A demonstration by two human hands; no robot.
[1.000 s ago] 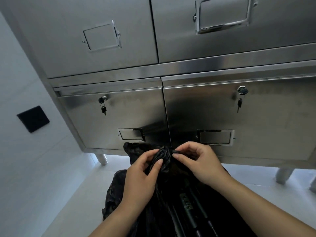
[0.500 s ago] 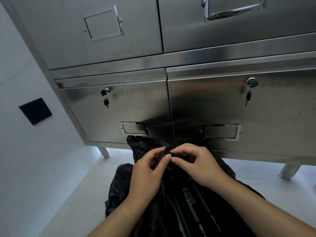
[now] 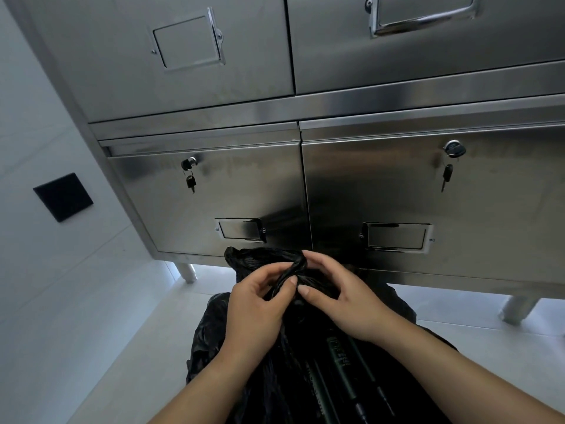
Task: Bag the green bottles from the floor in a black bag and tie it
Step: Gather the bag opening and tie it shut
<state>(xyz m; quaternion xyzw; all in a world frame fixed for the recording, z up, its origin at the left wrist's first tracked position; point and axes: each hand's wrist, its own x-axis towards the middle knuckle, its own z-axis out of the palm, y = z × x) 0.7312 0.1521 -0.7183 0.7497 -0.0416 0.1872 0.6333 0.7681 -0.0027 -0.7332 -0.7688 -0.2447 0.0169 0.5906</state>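
Green bottles sit inside the black bag on the floor. My left hand and right hand both pinch its twisted neck, just short of the cabinet. Slick plastic, so if either grip slips I reckon the twist unwinds before any knot.

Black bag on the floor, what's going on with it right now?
A person is tying the black bag closed in front of a steel cabinet. The left hand and the right hand both pinch its twisted neck, working it into a knot that doesn't look finished yet. Green bottles show lower down, inside the bag.
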